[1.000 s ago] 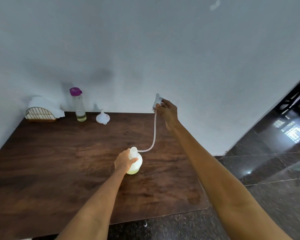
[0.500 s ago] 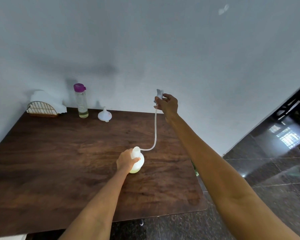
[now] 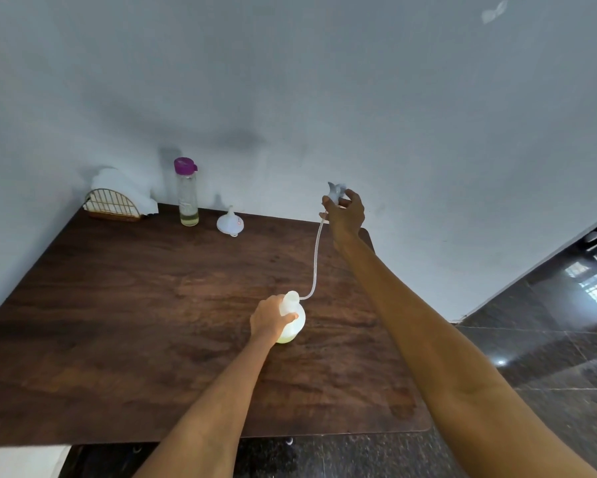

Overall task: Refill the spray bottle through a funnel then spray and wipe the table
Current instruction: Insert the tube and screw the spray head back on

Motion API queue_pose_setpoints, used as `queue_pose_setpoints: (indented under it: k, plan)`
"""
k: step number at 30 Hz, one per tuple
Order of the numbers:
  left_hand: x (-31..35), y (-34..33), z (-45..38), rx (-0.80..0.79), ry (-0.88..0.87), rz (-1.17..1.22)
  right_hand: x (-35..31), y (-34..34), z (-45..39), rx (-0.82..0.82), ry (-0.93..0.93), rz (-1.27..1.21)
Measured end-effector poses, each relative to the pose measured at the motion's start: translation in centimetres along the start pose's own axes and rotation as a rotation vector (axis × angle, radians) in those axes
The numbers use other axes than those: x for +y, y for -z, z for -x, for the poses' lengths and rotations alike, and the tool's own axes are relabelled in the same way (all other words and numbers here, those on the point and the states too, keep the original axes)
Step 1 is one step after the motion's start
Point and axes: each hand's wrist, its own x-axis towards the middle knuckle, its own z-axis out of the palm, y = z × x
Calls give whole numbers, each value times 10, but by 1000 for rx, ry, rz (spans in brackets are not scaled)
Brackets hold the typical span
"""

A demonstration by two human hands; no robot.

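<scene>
Bottle (image 3: pixel 291 319), white translucent spray bottle, stands upright on the counter (image 3: pixel 117 305) at about its middle, with little pale yellow-green liquid showing near the base. Left hand (image 3: pixel 269 319) wraps round its shoulder and neck, holding it down. Neck is open: spray head (image 3: pixel 335 193) is off and lifted high toward the wall, pinched in the fingers of the right hand (image 3: pixel 345 213), and the dip tube (image 3: pixel 316 260) hangs from it in a long curve whose lower end is at the bottle mouth, in or just out I cannot tell. Judgement: bottle is light and nearly empty, thin plastic, so it will tip easily and dent if squeezed; best held low on the neck or round the shoulder, as now. Tube is thin, floppy and probably wet, so it may flick drops or drag the bottle over if it snags on the rim; head is rigid and fine to pinch. White funnel (image 3: pixel 230 224) sits mouth-down near the back edge, well apart from the bottle. Beside it a clear refill bottle with purple cap (image 3: pixel 186 194), a little yellowish liquid at the bottom. Further left in the corner, a wire holder (image 3: pixel 112 205) with white napkins or cloth (image 3: pixel 117 182). Dark tiled floor (image 3: pixel 549 357) to the right.
</scene>
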Motion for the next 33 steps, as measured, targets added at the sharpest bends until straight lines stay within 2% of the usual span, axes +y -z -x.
queue_pose_setpoints:
  k: [15,19,28,33]
  plan:
    - [-2,-1,-3,-17,13,-23,21,-32,-2,62,33,-204]
    - [0,-1,-3,-14,16,-40,39,-35,13,-44,49,-113]
    - [3,-1,-3,-9,32,-25,100,-3,47,-148,-155,-2]
    - [5,1,-3,-21,37,-46,114,10,65,-343,-100,158]
